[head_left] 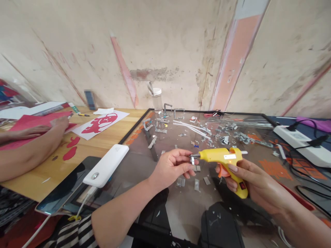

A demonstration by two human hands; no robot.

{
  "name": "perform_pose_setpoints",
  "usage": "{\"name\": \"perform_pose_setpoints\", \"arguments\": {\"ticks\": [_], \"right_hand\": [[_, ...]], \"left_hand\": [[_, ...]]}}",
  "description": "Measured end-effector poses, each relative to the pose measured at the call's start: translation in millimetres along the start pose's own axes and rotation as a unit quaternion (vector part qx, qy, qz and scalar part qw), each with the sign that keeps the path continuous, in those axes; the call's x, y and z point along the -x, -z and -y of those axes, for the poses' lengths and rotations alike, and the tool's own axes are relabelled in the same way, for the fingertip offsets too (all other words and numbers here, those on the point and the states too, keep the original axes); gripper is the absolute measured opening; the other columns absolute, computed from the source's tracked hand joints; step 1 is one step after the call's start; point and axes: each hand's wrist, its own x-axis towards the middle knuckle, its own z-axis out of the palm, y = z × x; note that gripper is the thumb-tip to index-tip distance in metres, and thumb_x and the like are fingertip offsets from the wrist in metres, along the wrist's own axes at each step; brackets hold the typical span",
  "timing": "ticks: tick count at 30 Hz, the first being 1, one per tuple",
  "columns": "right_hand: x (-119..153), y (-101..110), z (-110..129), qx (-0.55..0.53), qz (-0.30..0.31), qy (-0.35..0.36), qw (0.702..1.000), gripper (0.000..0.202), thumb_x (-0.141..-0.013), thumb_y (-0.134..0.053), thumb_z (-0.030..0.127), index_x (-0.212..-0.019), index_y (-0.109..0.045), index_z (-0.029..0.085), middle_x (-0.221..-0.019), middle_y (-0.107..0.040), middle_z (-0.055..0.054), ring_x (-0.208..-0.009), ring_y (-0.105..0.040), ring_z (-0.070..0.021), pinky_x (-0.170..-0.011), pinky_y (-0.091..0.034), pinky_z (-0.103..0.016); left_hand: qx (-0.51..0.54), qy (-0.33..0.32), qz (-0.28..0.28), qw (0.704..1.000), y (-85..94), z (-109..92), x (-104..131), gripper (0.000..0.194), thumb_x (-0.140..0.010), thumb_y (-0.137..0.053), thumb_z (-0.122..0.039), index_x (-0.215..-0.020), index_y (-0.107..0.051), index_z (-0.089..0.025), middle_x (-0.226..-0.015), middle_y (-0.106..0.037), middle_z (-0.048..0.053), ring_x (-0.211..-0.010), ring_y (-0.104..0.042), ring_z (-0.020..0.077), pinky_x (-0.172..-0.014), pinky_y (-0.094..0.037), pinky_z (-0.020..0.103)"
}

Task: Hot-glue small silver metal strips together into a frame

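Observation:
A yellow glue gun [219,155] is gripped by its handle in my right hand [249,177], with a finger at its orange trigger. My left hand [174,167] pinches a small silvery piece [192,160] between thumb and fingers. The gun's metal nozzle points left and meets or nearly touches that piece. Below my hands, several small grey rectangular pieces [197,185] lie on the dark glossy tabletop [178,210]. Behind them are scattered silvery scraps [224,139] and white glue sticks [191,128].
A white power bank [106,166] rests on a tablet [74,179] at left. Beyond, another person's arms [49,148] lie over red paper [38,120]. A lidded jar [157,100] stands near the wall. At right are a power strip [301,144] and black cables [292,168].

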Motion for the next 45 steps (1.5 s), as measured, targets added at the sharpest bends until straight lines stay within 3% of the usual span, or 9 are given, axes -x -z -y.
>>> {"name": "perform_pose_setpoints", "arguments": {"ticks": [14, 24, 33, 45], "right_hand": [[3.1, -1.1, 2.7, 0.015, 0.028, -0.018, 0.999, 0.022, -0.081, -0.06, 0.037, -0.087, -0.057, 0.016, -0.065, -0.055, 0.0, -0.051, -0.043, -0.0094, -0.049, -0.03, -0.023], [2.5, 0.6, 0.9, 0.024, 0.026, -0.016, 0.999, 0.024, -0.082, -0.059, 0.038, -0.087, -0.058, 0.015, -0.064, -0.055, 0.0, -0.051, -0.043, -0.0092, -0.05, -0.03, -0.023], [1.6, 1.1, -1.3, 0.025, 0.024, -0.003, 0.999, 0.022, -0.082, -0.059, 0.037, -0.089, -0.057, 0.016, -0.079, -0.06, -0.004, -0.052, -0.044, -0.0082, -0.05, -0.032, -0.023], [-0.1, 2.7, -3.5, 0.002, 0.0, 0.002, 1.0, 0.019, -0.082, -0.06, 0.035, -0.089, -0.057, 0.018, -0.082, -0.061, -0.003, -0.053, -0.046, -0.0079, -0.05, -0.035, -0.022]], "left_hand": [[-0.026, -0.03, -0.026, 0.999, 4.3, 1.3, -3.8, 0.027, -0.07, -0.068, -0.017, -0.095, -0.059, -0.011, -0.074, -0.068, 0.004, -0.055, -0.064, 0.0121, -0.048, -0.052, 0.02], [-0.031, -0.041, -0.031, 0.998, 6.0, 3.9, -4.3, 0.029, -0.07, -0.068, -0.017, -0.096, -0.059, -0.011, -0.076, -0.069, 0.005, -0.055, -0.065, 0.0123, -0.048, -0.053, 0.02], [-0.035, -0.033, -0.018, 0.999, 5.5, 4.1, -3.7, 0.027, -0.071, -0.066, -0.016, -0.097, -0.058, -0.011, -0.075, -0.07, 0.005, -0.056, -0.064, 0.0117, -0.049, -0.052, 0.02], [-0.014, -0.005, -0.004, 1.0, 1.4, 2.5, -1.4, 0.031, -0.069, -0.068, -0.019, -0.097, -0.055, -0.01, -0.089, -0.072, 0.012, -0.056, -0.065, 0.0123, -0.049, -0.051, 0.021]]}}
